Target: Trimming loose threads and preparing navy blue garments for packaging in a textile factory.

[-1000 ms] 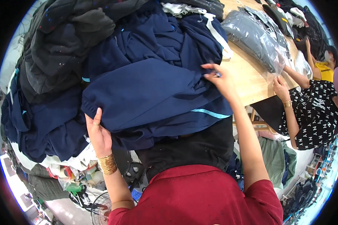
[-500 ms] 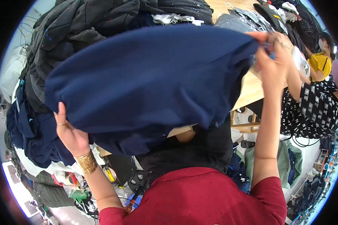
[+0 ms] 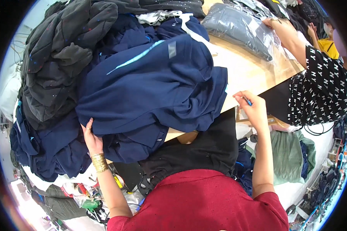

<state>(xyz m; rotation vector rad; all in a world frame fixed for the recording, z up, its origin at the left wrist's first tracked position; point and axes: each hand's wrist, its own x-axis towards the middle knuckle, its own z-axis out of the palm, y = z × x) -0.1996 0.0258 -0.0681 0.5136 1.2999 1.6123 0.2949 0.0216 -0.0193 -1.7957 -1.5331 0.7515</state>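
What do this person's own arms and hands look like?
Both sides have short dark-red fabric sleeves. The left hand wears a thin gold-coloured ring, with a stack of thin gold-coloured bangles at its wrist; the right wrist is bare.

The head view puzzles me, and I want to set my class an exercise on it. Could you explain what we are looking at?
There is no machine here, only a person's two bare hands. The picture comes from the left one of two wide cameras worn on that person's head, looking down; the lens bends straight edges near the rim. The red shirt is the wearer's own. On and around the wooden table are a navy garment with a light blue stripe, dark clothes heaped at the left and a grey bundle in clear plastic. The left hand touches the garment's edge, but how firm its grip is cannot be told. The right hand, apart from the garment, holds a small blue thing. Another person's hand is by the bundle.
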